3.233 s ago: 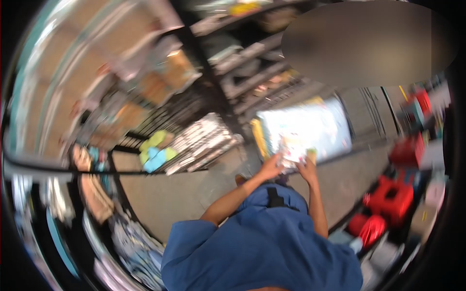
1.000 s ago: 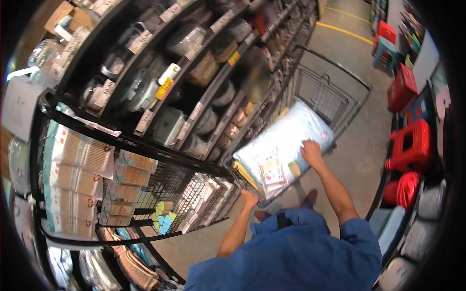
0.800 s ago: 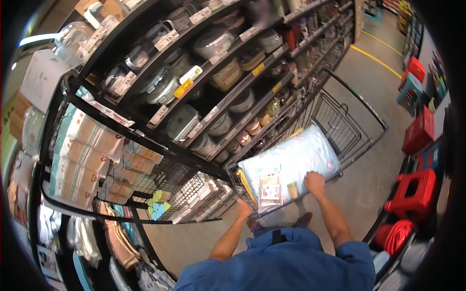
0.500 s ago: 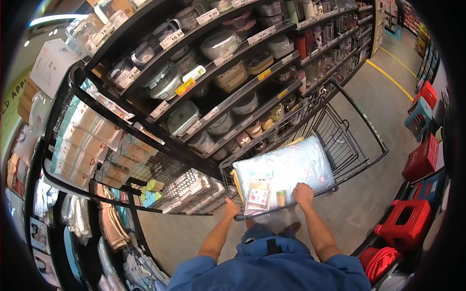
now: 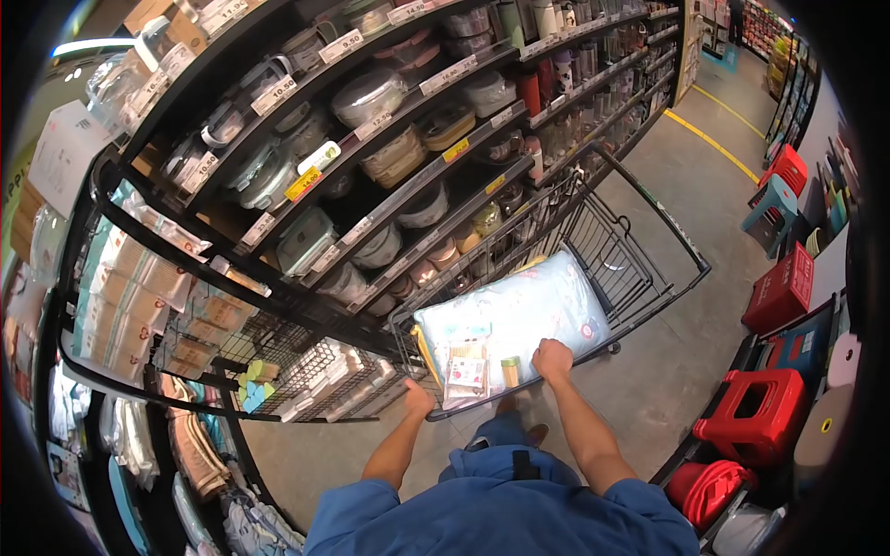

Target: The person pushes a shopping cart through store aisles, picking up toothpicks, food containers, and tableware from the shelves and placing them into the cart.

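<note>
My left hand [image 5: 419,398] is closed on the near left corner of a dark wire shopping cart [image 5: 656,313]. Further right, my right hand [image 5: 553,360] forms a fist at the cart's near side rim, beside the bedding. Inside the cart lies a large, pale blue, plastic-wrapped bedding pack [image 5: 519,310] with a faint print. Some small flat packets [image 5: 466,371] rest at its near left end, close to my left hand. Between them and my right hand stands a small container with a green top [image 5: 510,371].
Food containers [image 5: 371,97] fill the dark shelves along the cart's far side. A wire rack with packaged goods [image 5: 120,306] stands at left, above hanging cloths [image 5: 195,445]. Red plastic stools [image 5: 756,417] line the right side. Yellow floor lines [image 5: 714,144] cross the aisle ahead.
The shelves, the rack and the stools have all shifted left in my view. Cart and hands also appear slightly further left and higher, with both hands staying at the same places on the cart.
</note>
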`<move>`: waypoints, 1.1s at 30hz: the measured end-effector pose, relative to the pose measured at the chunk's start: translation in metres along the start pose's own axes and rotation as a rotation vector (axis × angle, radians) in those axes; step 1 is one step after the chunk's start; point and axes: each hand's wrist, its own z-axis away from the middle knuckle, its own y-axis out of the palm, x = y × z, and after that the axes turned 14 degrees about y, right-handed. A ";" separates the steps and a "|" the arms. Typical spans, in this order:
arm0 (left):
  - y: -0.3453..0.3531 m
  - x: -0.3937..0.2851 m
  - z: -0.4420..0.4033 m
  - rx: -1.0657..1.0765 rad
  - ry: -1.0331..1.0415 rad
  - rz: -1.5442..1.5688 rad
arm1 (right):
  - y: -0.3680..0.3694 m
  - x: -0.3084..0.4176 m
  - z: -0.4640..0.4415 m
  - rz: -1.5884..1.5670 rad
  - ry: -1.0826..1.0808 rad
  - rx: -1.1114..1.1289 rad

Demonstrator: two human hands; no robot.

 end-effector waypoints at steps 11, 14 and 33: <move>0.032 -0.063 0.001 -0.355 0.137 0.205 | -0.014 -0.032 -0.055 -0.022 0.019 -0.094; 0.034 -0.089 -0.007 -0.392 0.134 0.241 | -0.034 -0.036 -0.069 0.011 0.035 -0.070; 0.096 -0.199 -0.077 -0.398 0.183 0.306 | -0.092 -0.104 -0.203 0.014 0.052 -0.141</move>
